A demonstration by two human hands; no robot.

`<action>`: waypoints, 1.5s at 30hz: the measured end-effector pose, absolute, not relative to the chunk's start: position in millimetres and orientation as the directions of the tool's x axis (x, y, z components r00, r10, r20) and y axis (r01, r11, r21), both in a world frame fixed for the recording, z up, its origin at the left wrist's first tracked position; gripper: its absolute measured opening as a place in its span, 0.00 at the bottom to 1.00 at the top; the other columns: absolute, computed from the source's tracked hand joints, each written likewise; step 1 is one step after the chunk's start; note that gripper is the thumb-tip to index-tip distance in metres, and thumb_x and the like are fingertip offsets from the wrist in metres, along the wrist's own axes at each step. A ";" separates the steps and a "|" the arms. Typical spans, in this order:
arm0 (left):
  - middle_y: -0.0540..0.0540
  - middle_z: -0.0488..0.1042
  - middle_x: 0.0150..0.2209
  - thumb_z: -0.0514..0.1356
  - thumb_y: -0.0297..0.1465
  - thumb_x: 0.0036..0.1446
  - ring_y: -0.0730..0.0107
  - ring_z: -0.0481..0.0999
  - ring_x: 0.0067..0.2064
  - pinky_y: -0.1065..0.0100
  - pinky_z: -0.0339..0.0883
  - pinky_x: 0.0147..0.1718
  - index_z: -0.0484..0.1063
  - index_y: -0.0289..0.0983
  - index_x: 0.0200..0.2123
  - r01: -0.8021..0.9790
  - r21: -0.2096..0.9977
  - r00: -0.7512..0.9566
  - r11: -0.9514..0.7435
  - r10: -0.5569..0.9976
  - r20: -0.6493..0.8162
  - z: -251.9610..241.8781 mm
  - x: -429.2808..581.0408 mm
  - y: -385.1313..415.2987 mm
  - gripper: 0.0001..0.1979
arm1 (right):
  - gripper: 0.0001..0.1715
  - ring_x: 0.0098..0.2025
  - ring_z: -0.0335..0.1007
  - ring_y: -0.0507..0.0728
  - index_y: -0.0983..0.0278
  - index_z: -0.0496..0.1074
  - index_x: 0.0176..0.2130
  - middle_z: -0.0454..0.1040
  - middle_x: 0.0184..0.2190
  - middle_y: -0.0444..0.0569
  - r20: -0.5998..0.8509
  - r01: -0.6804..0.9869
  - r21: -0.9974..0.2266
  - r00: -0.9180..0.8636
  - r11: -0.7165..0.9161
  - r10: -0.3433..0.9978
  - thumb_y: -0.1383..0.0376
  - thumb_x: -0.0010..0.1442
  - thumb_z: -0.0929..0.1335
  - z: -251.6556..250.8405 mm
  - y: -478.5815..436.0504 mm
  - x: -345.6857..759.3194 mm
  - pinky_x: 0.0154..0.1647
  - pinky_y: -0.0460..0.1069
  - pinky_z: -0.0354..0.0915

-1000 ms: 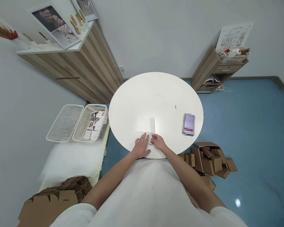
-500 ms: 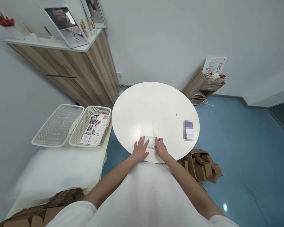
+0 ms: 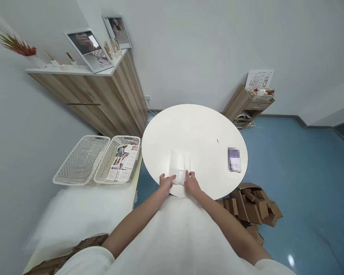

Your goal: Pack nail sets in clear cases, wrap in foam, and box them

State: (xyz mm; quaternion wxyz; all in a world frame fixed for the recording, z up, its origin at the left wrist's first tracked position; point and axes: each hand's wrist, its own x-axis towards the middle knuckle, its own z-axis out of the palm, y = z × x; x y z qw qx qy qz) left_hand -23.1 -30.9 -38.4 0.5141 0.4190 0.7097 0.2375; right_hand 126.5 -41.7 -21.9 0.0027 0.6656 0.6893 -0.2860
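On the near part of the round white table [image 3: 195, 126], a small white packet [image 3: 180, 177] lies at the near end of a thin, translucent white wrapping sheet [image 3: 176, 158]. My left hand [image 3: 166, 183] is at the packet's left end, with its index finger reaching over the top and its thumb low beside it. At the right end, my right hand [image 3: 191, 184] has its fingers closed on the edge. Whatever is inside the packet is hidden by the white layers.
A blurred purple packet [image 3: 234, 159] lies at the table's right. Left are two white baskets, one with clear packs [image 3: 87, 156], one with printed cards [image 3: 123, 162]. White sheeting [image 3: 83, 210] lies below them. Cardboard boxes [image 3: 255, 206] sit on the floor at right.
My left hand has gone from lying spread on the packet to holding its left end. My right hand stays at the right end. The whole view has shifted slightly.
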 end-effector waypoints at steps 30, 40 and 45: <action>0.41 0.56 0.57 0.54 0.34 0.52 0.57 0.54 0.58 0.57 0.53 0.51 0.53 0.39 0.56 0.785 0.449 0.540 -0.427 0.827 -0.156 -22.3 -19.1 -16.2 0.27 | 0.19 0.27 0.63 0.52 0.62 0.62 0.46 0.64 0.21 0.40 -0.383 0.562 -0.755 0.038 -0.336 0.923 0.65 0.54 0.60 -39.8 -17.6 129.5 0.30 0.46 0.60; 0.42 0.49 0.61 0.50 0.36 0.53 0.58 0.43 0.63 0.55 0.44 0.55 0.48 0.38 0.58 0.801 0.398 0.573 -0.447 0.767 -0.290 -18.2 -11.7 -11.7 0.30 | 0.42 0.60 0.44 0.62 0.66 0.44 0.60 0.49 0.59 0.57 -0.144 0.829 -0.547 -0.230 0.117 0.962 0.65 0.48 0.62 -25.2 -44.0 134.1 0.55 0.56 0.50; 0.43 0.52 0.60 0.54 0.36 0.49 0.58 0.48 0.61 0.56 0.48 0.54 0.49 0.38 0.58 0.771 0.504 0.580 -0.389 0.756 -0.304 -13.1 -11.9 -2.0 0.32 | 0.52 0.63 0.35 0.64 0.67 0.37 0.61 0.43 0.62 0.56 -0.295 0.880 -0.430 -0.349 0.203 0.889 0.61 0.45 0.66 -30.4 -34.9 141.0 0.57 0.57 0.45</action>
